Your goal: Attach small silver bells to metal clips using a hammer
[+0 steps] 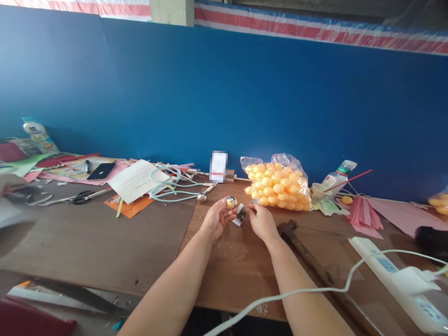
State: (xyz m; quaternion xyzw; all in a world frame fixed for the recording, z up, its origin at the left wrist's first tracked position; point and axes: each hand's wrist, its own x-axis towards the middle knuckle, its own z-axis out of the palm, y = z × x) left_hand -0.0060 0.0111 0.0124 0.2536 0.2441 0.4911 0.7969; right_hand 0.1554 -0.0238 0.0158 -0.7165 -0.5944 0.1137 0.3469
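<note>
Two bare hands meet over the brown table (148,246), each at the end of a bare forearm. One small, round, shiny ball (231,202) sits raised in the fingers of the left hand (215,219), which is curled around it, palm partly up. Its surface gleams like silver metal, with a yellow patch facing the camera; whether that is its own colour or a reflection, I cannot tell. One similar silvery ball (201,197) rests on the table, left of that hand. The right hand (262,221) has thumb and fingers drawn narrow, but I cannot tell whether they grip anything. Between the two hands is one small white packet (239,215) with dark bits showing.

Two clear bags of yellow-orange balls are in view: one large bag (278,187) just behind the right hand, its balls too many to count, and one cut-off bag (445,202) at the right edge. One loose yellow ball (347,199) lies near one cup (320,191). Two bottles stand far apart, one at left (39,134), one at right (341,174). One hammer (305,249), one power strip (385,271), one black phone (102,171) and one pair of scissors (79,198) also lie on the table.
</note>
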